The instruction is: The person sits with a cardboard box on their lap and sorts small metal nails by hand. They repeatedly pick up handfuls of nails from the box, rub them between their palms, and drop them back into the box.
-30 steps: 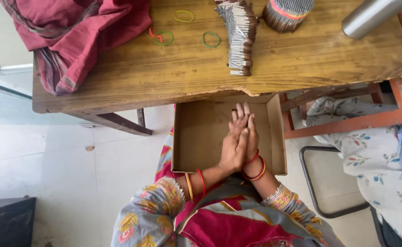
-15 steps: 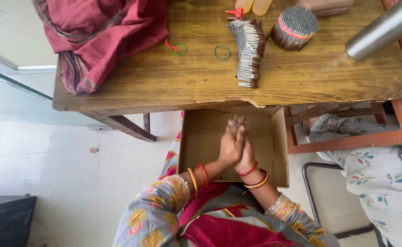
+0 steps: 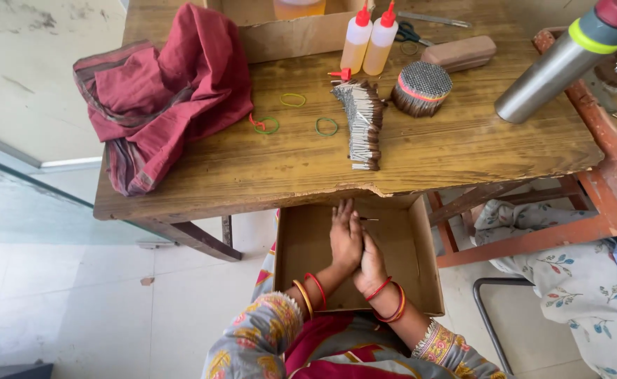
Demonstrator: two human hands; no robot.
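Worn wooden table (image 3: 252,175) — red cloth (image 3: 161,91), rubber bands (image 3: 326,126), stick bundles (image 3: 363,123), glue bottles (image 3: 368,42), steel flask (image 3: 554,67).

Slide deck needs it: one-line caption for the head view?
Left hand and right hand pressed together over a cardboard tray below a wooden table.

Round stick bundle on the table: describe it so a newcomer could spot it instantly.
On the wooden table, look right of centre, just below the two glue bottles. The round stick bundle stands on end, showing a dotted grey face, cinched by a red band. The neighbouring stick pile lies fanned out flat instead.
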